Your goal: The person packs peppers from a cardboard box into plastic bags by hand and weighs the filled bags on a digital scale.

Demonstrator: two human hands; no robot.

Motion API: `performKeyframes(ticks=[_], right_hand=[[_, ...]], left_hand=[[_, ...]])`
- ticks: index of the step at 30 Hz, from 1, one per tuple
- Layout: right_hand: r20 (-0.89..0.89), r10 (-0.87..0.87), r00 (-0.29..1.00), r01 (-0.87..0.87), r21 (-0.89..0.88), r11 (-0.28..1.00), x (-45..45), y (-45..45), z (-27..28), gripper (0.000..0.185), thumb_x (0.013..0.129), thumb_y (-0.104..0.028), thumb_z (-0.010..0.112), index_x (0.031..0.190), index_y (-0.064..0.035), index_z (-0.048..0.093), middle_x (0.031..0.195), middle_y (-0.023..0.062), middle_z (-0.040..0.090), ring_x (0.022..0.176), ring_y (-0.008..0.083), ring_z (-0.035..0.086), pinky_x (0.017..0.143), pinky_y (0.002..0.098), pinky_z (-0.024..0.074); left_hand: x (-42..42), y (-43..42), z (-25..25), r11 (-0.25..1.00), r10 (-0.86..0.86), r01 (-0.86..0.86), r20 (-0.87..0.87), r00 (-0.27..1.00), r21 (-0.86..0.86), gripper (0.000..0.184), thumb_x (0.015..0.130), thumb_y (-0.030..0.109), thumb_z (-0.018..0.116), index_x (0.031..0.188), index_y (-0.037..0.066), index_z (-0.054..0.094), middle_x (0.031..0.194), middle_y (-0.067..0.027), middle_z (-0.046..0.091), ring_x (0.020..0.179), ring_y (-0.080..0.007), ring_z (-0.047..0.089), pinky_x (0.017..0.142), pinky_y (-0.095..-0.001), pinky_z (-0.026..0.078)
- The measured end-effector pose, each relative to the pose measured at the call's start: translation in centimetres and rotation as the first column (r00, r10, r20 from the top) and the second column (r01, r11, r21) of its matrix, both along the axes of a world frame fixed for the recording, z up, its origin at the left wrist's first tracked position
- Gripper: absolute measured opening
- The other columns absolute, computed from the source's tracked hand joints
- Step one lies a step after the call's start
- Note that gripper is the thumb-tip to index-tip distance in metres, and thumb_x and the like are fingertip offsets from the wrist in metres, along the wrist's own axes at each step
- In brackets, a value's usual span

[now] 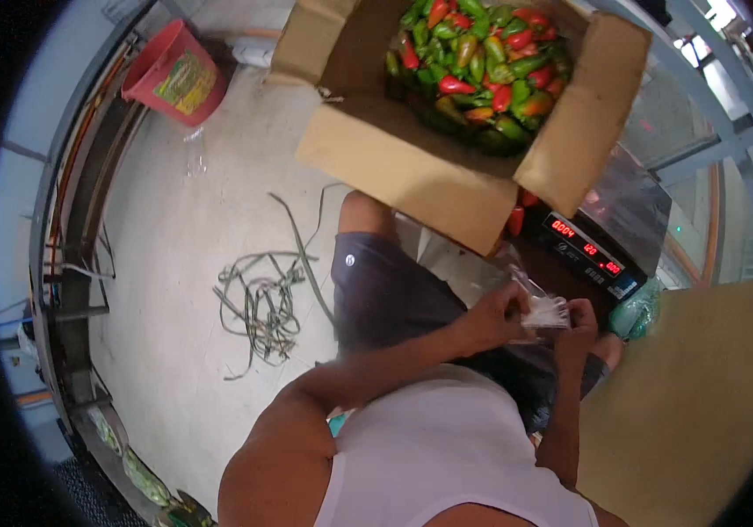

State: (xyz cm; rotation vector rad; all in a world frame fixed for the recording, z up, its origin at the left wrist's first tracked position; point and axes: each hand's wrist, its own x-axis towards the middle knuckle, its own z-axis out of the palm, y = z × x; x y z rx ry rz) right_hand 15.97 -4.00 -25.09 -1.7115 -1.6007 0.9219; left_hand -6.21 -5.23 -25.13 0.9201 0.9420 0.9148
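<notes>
My left hand [491, 318] is closed on the left side of a clear plastic bag [545, 313] above my lap. My right hand [580, 321] pinches the bag's right edge. Something white shows in the bag between my fingers; I cannot make out what it is. Just beyond my hands stands a black digital scale [583, 255] with red lit numbers. An open cardboard box [403, 167] full of red and green peppers [482, 66] is in front of me, its flaps folded outward.
A pink bucket [179, 79] with a yellow-green label stands at the upper left. Tangled flat straps [262, 307] lie on the floor to my left. Green plastic wrapping [636, 312] is beside the scale, and a brown cardboard sheet [702, 395] lies to my right.
</notes>
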Motion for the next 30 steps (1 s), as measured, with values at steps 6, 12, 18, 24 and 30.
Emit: performKeyframes(ticks=[6,12,18,24,30], right_hand=[[-0.878,-0.408,0.251,0.030,-0.415,0.910,-3.5,-1.2,6.2,0.033,0.088,-0.006,0.066,0.118,-0.0041,0.052,0.106,0.0100,0.062,0.089,0.0157,0.062,0.071,0.0269,0.0534],[0.009,-0.023,1.000,0.023,0.006,1.000,0.5,-0.9,1.1,0.039,0.073,0.009,0.068,0.106,-0.0070,0.055,0.097,0.0043,0.061,0.079,0.0139,0.060,0.064,0.0244,0.0470],[0.098,0.268,0.958,-0.285,0.319,0.904,-1.9,-0.8,5.9,0.033,0.073,0.013,0.056,0.100,-0.0048,0.063,0.116,0.0120,0.061,0.101,0.0239,0.062,0.082,0.0340,0.0509],[0.469,0.102,0.877,-0.148,0.062,0.987,2.6,-1.5,5.0,0.038,0.075,0.004,0.054,0.112,-0.0005,0.059,0.118,0.0213,0.060,0.105,0.0412,0.058,0.087,0.0440,0.0476],[0.550,-0.232,0.802,0.060,0.312,0.948,12.0,-4.0,-0.8,0.029,0.083,-0.006,0.059,0.111,0.0017,0.055,0.108,0.0208,0.060,0.098,0.0384,0.059,0.084,0.0474,0.0457]], left_hand=[[0.8,3.6,-1.0,0.968,0.050,-0.087,-0.158,0.986,-0.234,0.022,0.089,0.010,0.063,0.109,0.006,0.054,0.092,-0.0063,0.063,0.074,-0.0170,0.062,0.066,-0.0288,0.051],[1.8,1.1,0.6,0.992,-0.112,0.121,0.213,0.971,-0.034,0.035,0.081,-0.003,0.060,0.115,0.003,0.053,0.093,-0.0103,0.062,0.088,-0.0208,0.063,0.073,-0.0320,0.053],[-0.4,0.6,4.7,0.864,0.178,0.317,-0.827,0.534,0.390,0.042,0.072,-0.006,0.062,0.113,0.005,0.062,0.107,-0.0162,0.059,0.104,-0.0335,0.059,0.087,-0.0422,0.051],[-8.2,7.2,13.1,0.590,-0.380,0.646,-0.539,0.752,0.485,0.038,0.076,0.003,0.069,0.113,0.001,0.063,0.110,-0.0160,0.065,0.096,-0.0282,0.066,0.088,-0.0385,0.052],[-19.4,28.7,11.0,0.600,0.235,0.768,-0.967,0.099,0.225,0.033,0.081,0.004,0.058,0.114,0.006,0.063,0.105,-0.0128,0.070,0.098,-0.0301,0.067,0.080,-0.0424,0.054]])
